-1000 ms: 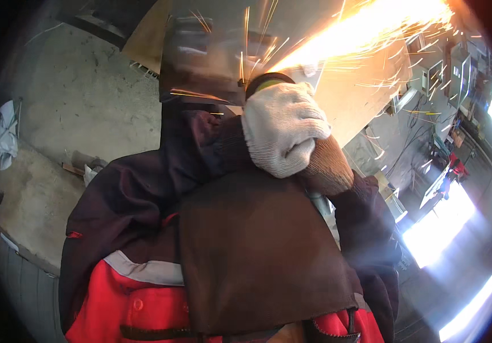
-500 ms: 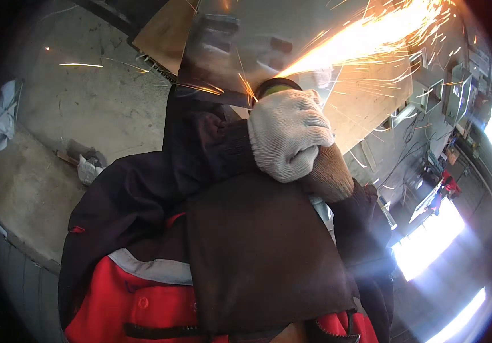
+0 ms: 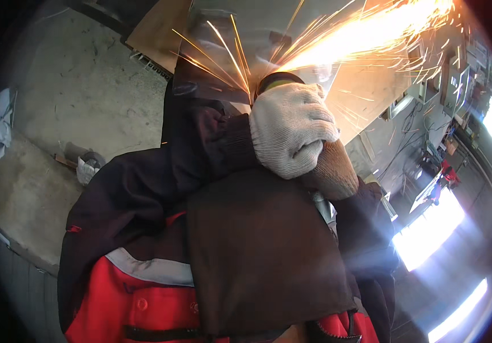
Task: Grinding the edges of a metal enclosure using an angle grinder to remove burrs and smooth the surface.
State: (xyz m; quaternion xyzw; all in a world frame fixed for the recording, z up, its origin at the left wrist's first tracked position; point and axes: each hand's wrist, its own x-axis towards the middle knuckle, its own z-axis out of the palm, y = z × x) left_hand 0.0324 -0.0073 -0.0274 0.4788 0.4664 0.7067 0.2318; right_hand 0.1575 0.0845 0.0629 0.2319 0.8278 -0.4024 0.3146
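An angle grinder shows mainly as its dark, curved guard with a yellow-green part (image 3: 280,81), just beyond my hands. My left hand (image 3: 294,131), in a white knitted glove, is closed over the grinder. Close against it on the right, my right hand (image 3: 339,171) in a browned, dirty glove is closed round the tool's body; its fingers are mostly hidden. The guard's edge is at a shiny metal sheet (image 3: 211,48). Bright sparks (image 3: 366,43) stream from there to the upper right, and a thinner spray rises to the left. The disc itself is hidden.
A dark brown flap (image 3: 263,251) hangs over my red and black jacket (image 3: 148,303). Brown board (image 3: 366,91) lies right of the sheet. On the concrete floor (image 3: 97,91) at left are a white cloth (image 3: 0,123) and a crumpled white piece (image 3: 87,170). Bright windows (image 3: 431,231) glare at right.
Both hands and the grinder have shifted slightly right in the picture. The spray of sparks left of the guard has grown into several long streaks; the main stream continues.
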